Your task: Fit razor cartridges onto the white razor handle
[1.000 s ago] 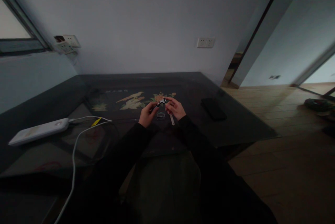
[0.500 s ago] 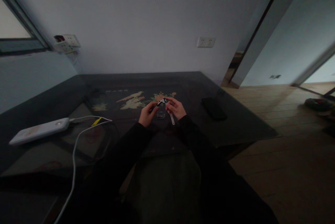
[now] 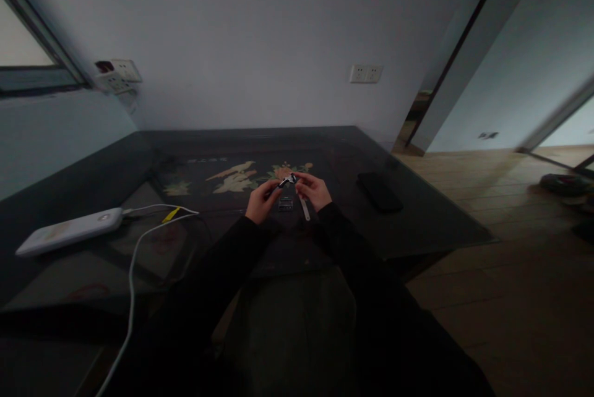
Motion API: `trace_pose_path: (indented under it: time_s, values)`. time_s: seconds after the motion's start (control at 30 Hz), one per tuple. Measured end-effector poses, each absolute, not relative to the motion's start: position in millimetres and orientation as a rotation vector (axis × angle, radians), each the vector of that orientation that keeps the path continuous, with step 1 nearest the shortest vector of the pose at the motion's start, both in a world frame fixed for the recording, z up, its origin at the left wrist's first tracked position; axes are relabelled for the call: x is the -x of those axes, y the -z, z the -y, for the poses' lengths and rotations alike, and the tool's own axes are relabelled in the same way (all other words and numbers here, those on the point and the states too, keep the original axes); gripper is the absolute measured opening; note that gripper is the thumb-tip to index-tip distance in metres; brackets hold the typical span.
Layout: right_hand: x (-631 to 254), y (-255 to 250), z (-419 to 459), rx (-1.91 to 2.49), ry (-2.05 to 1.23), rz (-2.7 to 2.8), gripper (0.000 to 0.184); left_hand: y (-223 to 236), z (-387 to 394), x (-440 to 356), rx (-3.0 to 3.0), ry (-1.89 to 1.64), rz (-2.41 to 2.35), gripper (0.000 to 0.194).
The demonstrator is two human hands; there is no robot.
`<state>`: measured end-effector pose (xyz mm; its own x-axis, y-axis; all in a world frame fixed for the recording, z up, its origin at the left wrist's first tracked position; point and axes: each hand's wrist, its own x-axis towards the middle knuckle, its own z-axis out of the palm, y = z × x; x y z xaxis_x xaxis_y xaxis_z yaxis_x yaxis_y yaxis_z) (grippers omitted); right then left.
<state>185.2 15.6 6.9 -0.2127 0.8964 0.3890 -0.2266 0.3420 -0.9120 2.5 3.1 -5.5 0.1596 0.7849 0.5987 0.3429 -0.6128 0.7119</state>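
Note:
My left hand and my right hand meet over the middle of a dark glass table. Both pinch a small silvery object held between their fingertips; a pale strap hangs down from it below my right hand. A small dark rectangular piece lies on the glass just under the hands. Both arms wear black sleeves.
A white power bank with a white cable and a yellow tag lies at the left. A black phone rests to the right. Bird and flower decoration shows under the glass. Wall sockets sit behind; wooden floor at the right.

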Motion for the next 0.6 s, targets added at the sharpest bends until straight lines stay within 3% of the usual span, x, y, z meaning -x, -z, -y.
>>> trace_pose_path:
  time_s: [0.6]
  values:
    - [-185.0, -7.8, -15.4, 0.643, -1.156, 1.43, 0.05, 4.9, -3.1, -0.2, -2.132, -1.492, -1.06, 0.03]
